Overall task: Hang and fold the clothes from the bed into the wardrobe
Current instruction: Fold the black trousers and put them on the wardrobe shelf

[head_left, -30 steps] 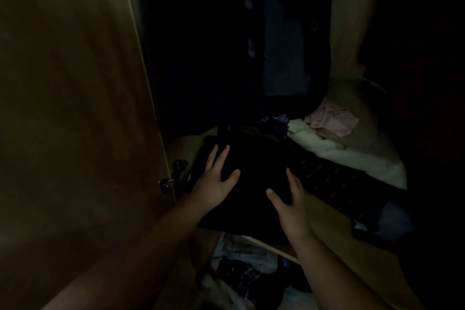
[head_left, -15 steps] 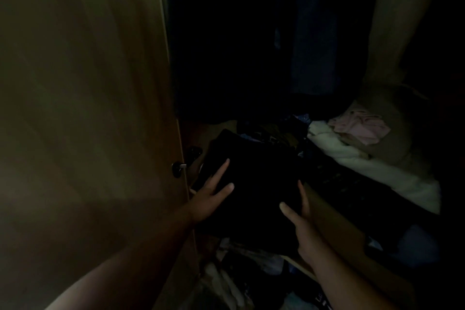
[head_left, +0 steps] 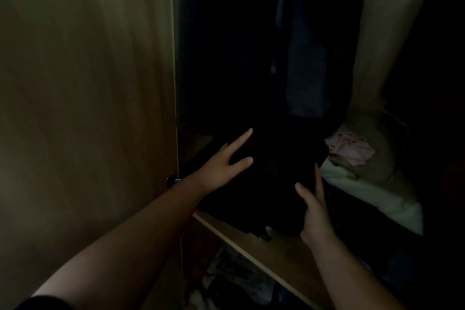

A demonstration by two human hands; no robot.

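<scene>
Darkness swallows most of the wardrobe (head_left: 226, 58), but both hands are plainly at work on a folded black garment (head_left: 271, 184) lying on the shelf (head_left: 251, 241). The left hand (head_left: 221, 166) lies flat on the garment's left side with fingers straight and spread, forefinger reaching toward the back. The right hand (head_left: 314, 211) stands edge-on against the garment's right side, fingers straight and thumb lifted, pressing rather than gripping.

Compared with a second ago, the garment sits deeper in the wardrobe: it overhung the shelf's front edge then, and now only its near corner reaches that pale edge. Both hands have gone forward with it, the left one furthest. That looks like the closing part of a stow, with the fold pushed home and squared up (the cloth is so dark that its exact outline is hard to read).

For the task, this piece seems nearly done. What probably remains is a last nudge, then drawing both hands away without dragging the top layer and spoiling the fold.

To the right on the same shelf lie a white cloth (head_left: 372, 194) and a pink bundle (head_left: 352, 146), just beside the black garment. Dark hanging clothes (head_left: 307, 78) drop close above it, so a careless withdrawal could snag them. The wardrobe door (head_left: 88, 108) stands open on the left, its handle (head_left: 173, 180) near the left forearm. Loose items (head_left: 236, 282) lie in the compartment below, too dim to identify.
</scene>
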